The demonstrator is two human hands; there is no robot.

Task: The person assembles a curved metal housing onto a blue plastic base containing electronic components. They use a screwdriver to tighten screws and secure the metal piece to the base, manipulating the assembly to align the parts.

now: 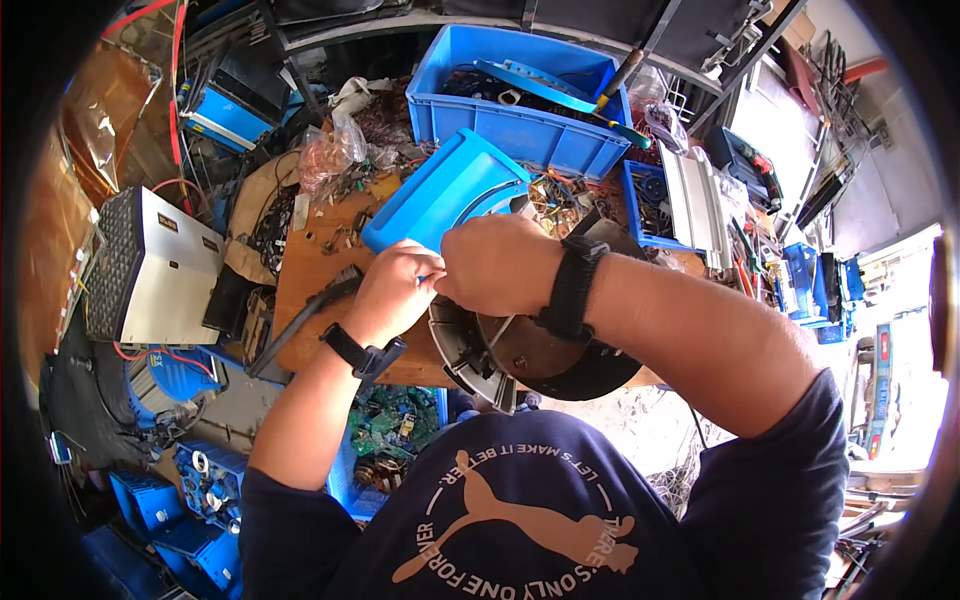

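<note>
My left hand (395,292) and my right hand (503,264) meet over the work table, both with fingers closed. Their fingertips almost touch, and whatever they pinch is too small or hidden to name. Directly below my right hand is a dark round metal housing (565,365), open at the top. Grey finned metal pieces (468,345) curve along its left side, partly covered by my hands. Just beyond my hands lies a tilted bright blue plastic casing (450,185). A dark curved strip (310,312) lies left of my left hand.
A large blue crate (520,130) with parts and a handled tool stands at the table's far side. Below the wooden table (320,270) sits a bin of green circuit boards (390,425). A cream-and-black box (165,265) is at left; a smaller blue tray (650,205) at right.
</note>
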